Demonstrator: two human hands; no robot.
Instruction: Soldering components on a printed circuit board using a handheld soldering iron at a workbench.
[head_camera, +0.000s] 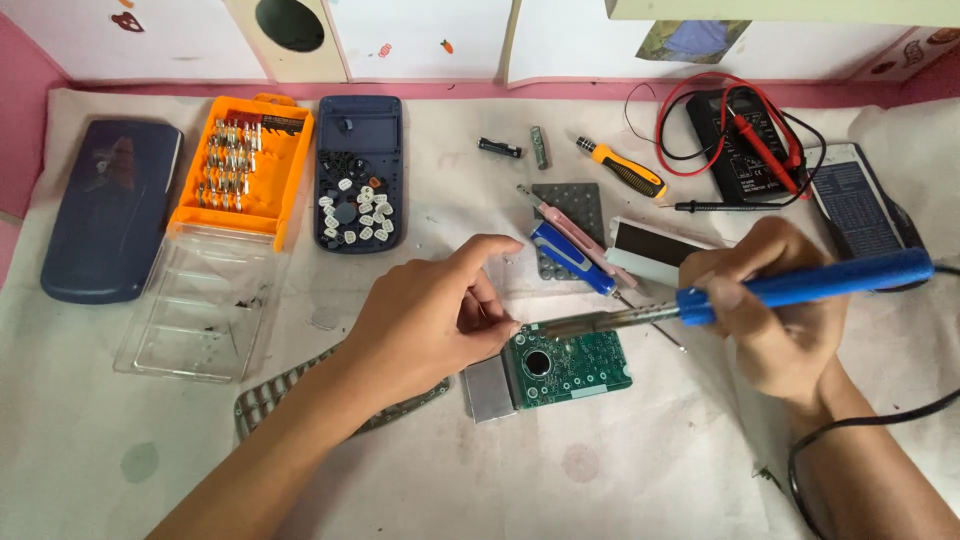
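Observation:
A small green circuit board (575, 365) with a silver display part (489, 389) at its left end lies on the cloth in front of me. My left hand (430, 315) rests at the board's upper left corner, fingers curled, pinching or pressing there. My right hand (768, 305) grips a blue-handled soldering iron (810, 282); its metal tip reaches left to the board's top edge beside my left fingers. The iron's black cord runs off to the right.
At the back lie an orange screwdriver-bit case (243, 165) with its clear lid open, a dark blue calculator shell (359, 172) holding loose keys, a blue cover (110, 208), a multimeter (745, 140) with red leads, screwdrivers (570, 250), and a grey keypad mat (275, 395).

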